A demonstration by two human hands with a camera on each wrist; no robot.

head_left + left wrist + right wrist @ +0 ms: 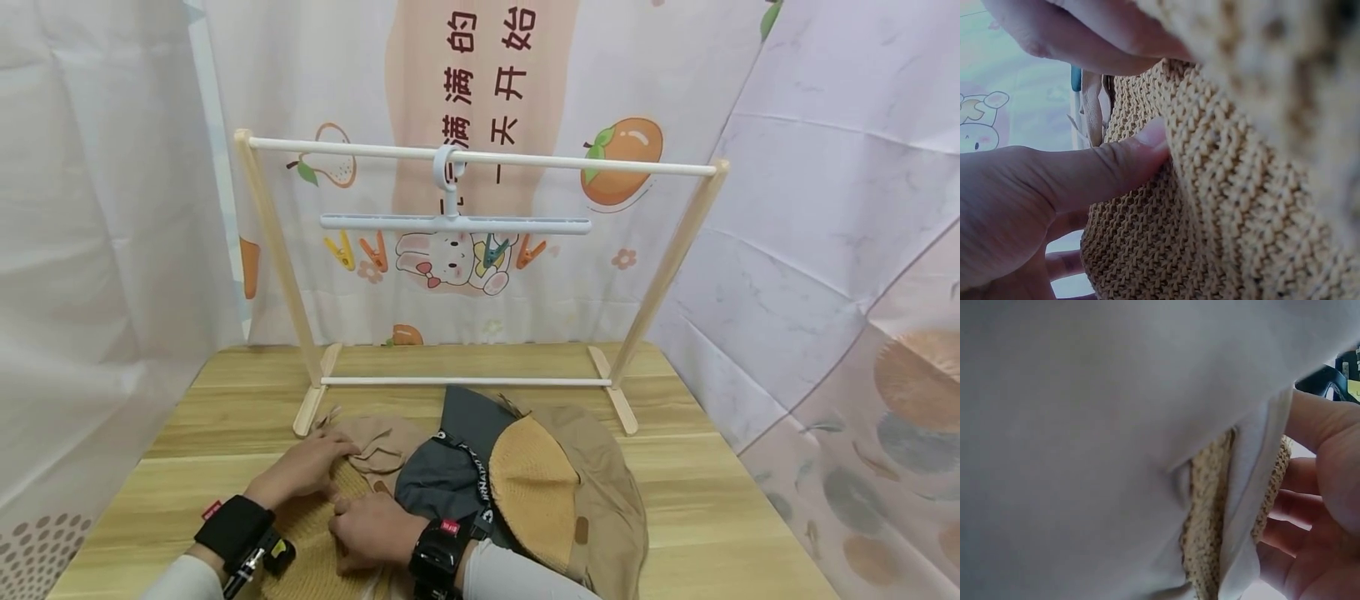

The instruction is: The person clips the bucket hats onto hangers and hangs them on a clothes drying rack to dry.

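A tan woven sun hat point(300, 567) with beige cloth parts lies at the table's near left, under both hands. My left hand point(311, 467) holds its far left side; in the left wrist view the thumb point(1129, 153) presses on the woven knit point(1241, 187) with fingers behind it. My right hand point(378, 529) grips the hat's near right side. In the right wrist view its fingers point(1294, 506) curl behind the woven edge, and pale cloth point(1085, 456) hides much of the hat. Right beside it lies a dark grey cap point(435, 479) with a lettered strap.
Another hat, with a woven part point(532, 475) and beige cloth point(607, 492), overlaps the cap's right side. Behind stands a wooden rack point(667, 271); from its top rod hangs a pale blue hanger point(390, 223) with several coloured clips. Printed curtains point(97, 208) enclose the table point(720, 517).
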